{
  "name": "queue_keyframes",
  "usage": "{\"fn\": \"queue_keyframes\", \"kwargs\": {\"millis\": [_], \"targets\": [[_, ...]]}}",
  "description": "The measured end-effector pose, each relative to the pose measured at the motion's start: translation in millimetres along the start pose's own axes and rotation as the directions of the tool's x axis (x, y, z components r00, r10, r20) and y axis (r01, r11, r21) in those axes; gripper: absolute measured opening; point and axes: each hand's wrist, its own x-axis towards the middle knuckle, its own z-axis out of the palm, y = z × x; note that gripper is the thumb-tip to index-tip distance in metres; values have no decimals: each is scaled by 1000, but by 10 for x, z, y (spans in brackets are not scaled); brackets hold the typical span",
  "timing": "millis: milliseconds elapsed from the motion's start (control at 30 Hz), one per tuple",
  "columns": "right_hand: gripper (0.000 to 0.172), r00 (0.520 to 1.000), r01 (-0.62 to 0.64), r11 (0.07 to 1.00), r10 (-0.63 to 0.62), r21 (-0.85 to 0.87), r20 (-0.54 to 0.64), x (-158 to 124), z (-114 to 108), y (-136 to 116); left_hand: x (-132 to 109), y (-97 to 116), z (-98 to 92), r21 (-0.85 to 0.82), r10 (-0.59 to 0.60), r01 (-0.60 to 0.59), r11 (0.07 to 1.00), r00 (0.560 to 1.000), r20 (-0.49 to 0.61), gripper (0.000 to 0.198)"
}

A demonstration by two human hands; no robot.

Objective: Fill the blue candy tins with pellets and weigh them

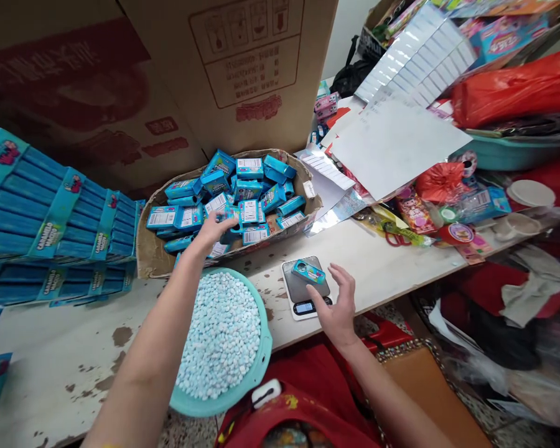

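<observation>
My left hand [213, 231] reaches over the front edge of a cut-down cardboard tray [145, 252]. Its fingers are closed around a small blue candy box [232, 214], slightly blurred, among several like it. My right hand [338, 305] is open beside a small digital scale [289, 283], thumb and fingers apart. On the scale's plate lies another blue candy box [308, 271] with a dark round spot at one end. A teal basin [265, 348] full of small pale-blue candies [219, 336] sits below the tray, partly hidden by my left forearm.
Stacked blue candy packs [51, 211] stand at the left. A large cardboard carton [168, 74] rises behind the tray. White sheets [396, 146], a red bag [518, 87] and mixed packets [415, 211] crowd the right of the worn table [93, 348].
</observation>
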Motion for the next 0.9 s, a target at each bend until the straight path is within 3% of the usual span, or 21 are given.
{"fn": "queue_keyframes", "kwargs": {"millis": [67,133,233,267,333,367,400,433,467,500,533,567,633,700,900], "targets": [[51,995,82,995,-85,58,51,34,80,-243,-388,43,-210,-334,79,-42,942,992,96,61],[58,980,124,981,-144,152,133,80,212,-471,-835,48,-312,-552,129,0,834,972,194,55],[82,917,67,940,-191,335,352,143,397,-761,-1452,-59,-280,-642,194,118,758,899,394,53],[84,862,-2,919,-198,394,467,152,436,-835,-1611,-126,-247,-632,217,157,759,854,473,53],[74,695,-186,878,-200,442,691,135,468,-930,-1834,-309,-195,-597,224,195,778,802,554,52],[64,617,-266,865,-187,426,764,106,464,-950,-1897,-428,-185,-566,198,172,806,824,531,51],[56,571,-326,858,-156,397,806,64,447,-951,-1930,-567,-188,-507,151,116,854,878,455,50],[50,566,-372,854,-103,365,818,13,423,-936,-1935,-727,-202,-401,95,41,915,945,314,49],[47,595,-410,848,-30,336,803,-45,393,-906,-1917,-903,-221,-240,62,-29,970,989,134,46],[46,635,-443,840,49,312,771,-104,361,-867,-1882,-1089,-238,-49,70,-73,996,996,-46,43],[45,668,-470,833,120,291,734,-161,330,-823,-1836,-1276,-248,132,108,-83,988,975,-194,41],[44,691,-488,829,176,272,701,-215,304,-780,-1786,-1452,-245,275,155,-78,958,951,-267,42],[44,702,-500,833,231,236,673,-302,274,-710,-1698,-1728,-193,442,204,-61,895,937,-284,44],[47,693,-505,837,250,209,676,-364,277,-682,-1652,-1865,-96,491,175,-31,870,952,-250,44],[40,729,-445,882,258,153,634,-434,408,-845,-1711,-1797,113,326,-7,98,940,963,-270,43]]}}
